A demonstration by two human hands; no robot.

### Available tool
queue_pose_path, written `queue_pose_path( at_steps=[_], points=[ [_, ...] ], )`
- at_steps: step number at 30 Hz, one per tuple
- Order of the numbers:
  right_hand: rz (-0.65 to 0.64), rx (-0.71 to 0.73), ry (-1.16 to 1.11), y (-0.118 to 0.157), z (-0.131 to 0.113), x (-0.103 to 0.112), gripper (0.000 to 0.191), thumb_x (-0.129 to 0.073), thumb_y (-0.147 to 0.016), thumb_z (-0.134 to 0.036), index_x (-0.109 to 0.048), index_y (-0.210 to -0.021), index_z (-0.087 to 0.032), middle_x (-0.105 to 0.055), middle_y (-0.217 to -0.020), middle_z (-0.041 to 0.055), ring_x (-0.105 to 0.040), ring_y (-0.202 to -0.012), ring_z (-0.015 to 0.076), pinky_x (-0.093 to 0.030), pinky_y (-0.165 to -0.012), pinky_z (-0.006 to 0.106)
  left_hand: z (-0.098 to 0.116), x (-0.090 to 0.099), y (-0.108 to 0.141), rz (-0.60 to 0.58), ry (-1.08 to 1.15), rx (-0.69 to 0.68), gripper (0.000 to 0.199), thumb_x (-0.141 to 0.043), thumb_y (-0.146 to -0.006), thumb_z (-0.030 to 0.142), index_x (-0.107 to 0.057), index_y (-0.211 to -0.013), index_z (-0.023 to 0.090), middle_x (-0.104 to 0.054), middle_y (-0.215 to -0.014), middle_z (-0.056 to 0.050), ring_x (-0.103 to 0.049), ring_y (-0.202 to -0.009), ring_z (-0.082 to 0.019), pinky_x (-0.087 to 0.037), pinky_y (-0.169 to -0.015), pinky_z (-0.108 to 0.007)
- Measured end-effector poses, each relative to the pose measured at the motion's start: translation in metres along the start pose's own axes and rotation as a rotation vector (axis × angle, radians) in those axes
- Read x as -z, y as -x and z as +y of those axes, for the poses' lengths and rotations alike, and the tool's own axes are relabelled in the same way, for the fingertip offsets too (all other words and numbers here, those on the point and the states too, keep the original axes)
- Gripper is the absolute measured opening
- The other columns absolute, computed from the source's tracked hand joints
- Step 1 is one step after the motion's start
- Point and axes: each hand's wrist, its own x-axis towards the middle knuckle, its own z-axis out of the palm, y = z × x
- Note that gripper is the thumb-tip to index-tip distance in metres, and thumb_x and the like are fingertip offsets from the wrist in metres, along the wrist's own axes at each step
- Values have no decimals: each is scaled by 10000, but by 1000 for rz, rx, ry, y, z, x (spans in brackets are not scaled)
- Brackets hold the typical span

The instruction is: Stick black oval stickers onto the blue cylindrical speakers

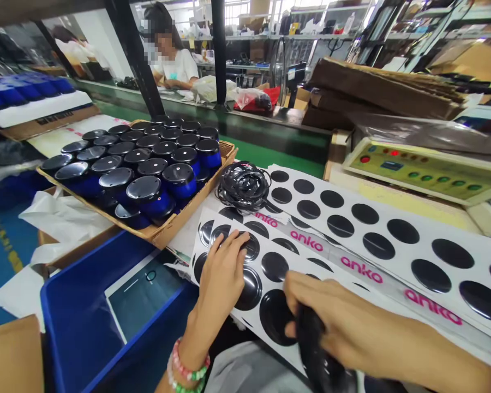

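A white sheet of round black stickers (270, 333) lies in front of me. My left hand (225, 265) rests on its left part, palm down and fingers stretched out over the black discs. A bracelet of pink, white and green beads (190, 365) is on that wrist. My right hand (327, 311), closed and partly smeared by motion, grips a dark black object (311, 344) above the same sheet. The object's kind cannot be made out. Just beyond the sheet sits a coil of thin black bands or cords (244, 185).
A cardboard tray (167, 234) of blue, black-topped cylinders stands left. Below it is a blue bin (82, 322). More sticker sheets (364, 234) lie right over "anko" printed wrapping (360, 270), near a control box (425, 169). A person (180, 65) sits across the green conveyor (265, 155).
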Motion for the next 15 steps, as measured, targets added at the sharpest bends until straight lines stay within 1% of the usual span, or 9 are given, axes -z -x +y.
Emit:
queue_pose_path(
  at_steps=[1,3,5,6,8,11,13,15],
  points=[
    [-21,17,24,-10,-1,-7,297,-449,-633,4,-443,-823,-225,-543,-905,5,-519,-710,144,-389,-637,250,0,0,0,1,1,-1,310,-394,-941,131,-475,-1225,227,-596,-1253,-8,-484,-1235,-157,-322,-1107,-415],
    [-32,36,79,-24,0,-14,423,-422,-594,23,-436,-934,-228,-537,-953,9,-515,-720,151,-367,-630,258,1,1,0,5,-2,4,305,-397,-941,131,-485,-1218,222,-598,-1251,-12,-486,-1233,-157,-324,-1107,-413],
    [-49,37,116,-32,1,-16,522,-414,-575,31,-423,-1029,-228,-547,-939,4,-524,-729,162,-351,-617,261,1,1,-1,6,-7,15,305,-402,-939,131,-493,-1216,221,-597,-1254,-12,-486,-1233,-157,-324,-1108,-411],
    [-62,32,124,-34,2,-15,541,-418,-575,31,-421,-1051,-226,-555,-922,1,-532,-734,167,-345,-611,261,2,1,-1,6,-8,20,306,-404,-937,130,-495,-1215,221,-596,-1255,-11,-486,-1234,-157,-323,-1109,-408],
    [-70,14,136,-35,2,-14,521,-431,-577,34,-444,-1036,-214,-567,-894,1,-544,-730,172,-332,-593,260,3,2,-1,1,-7,31,307,-410,-934,128,-500,-1210,227,-597,-1255,-3,-487,-1232,-153,-321,-1112,-401],
    [-25,-7,162,-35,3,-17,501,-422,-572,58,-488,-997,-200,-575,-887,9,-558,-713,167,-329,-582,256,6,2,1,-7,0,36,311,-417,-928,121,-502,-1204,238,-601,-1249,13,-492,-1227,-145,-317,-1115,-394],
    [-8,-16,180,-34,2,-18,501,-408,-574,69,-510,-989,-192,-576,-884,16,-563,-698,167,-337,-581,258,8,2,2,-9,4,32,313,-416,-926,118,-503,-1201,238,-605,-1245,8,-497,-1223,-149,-314,-1114,-402],
    [-17,-11,181,-32,0,-19,502,-406,-573,67,-525,-990,-186,-576,-890,25,-572,-711,175,-352,-592,263,9,2,2,-10,7,26,310,-411,-926,116,-504,-1198,233,-609,-1239,-3,-501,-1220,-156,-314,-1111,-415]
  ],
)
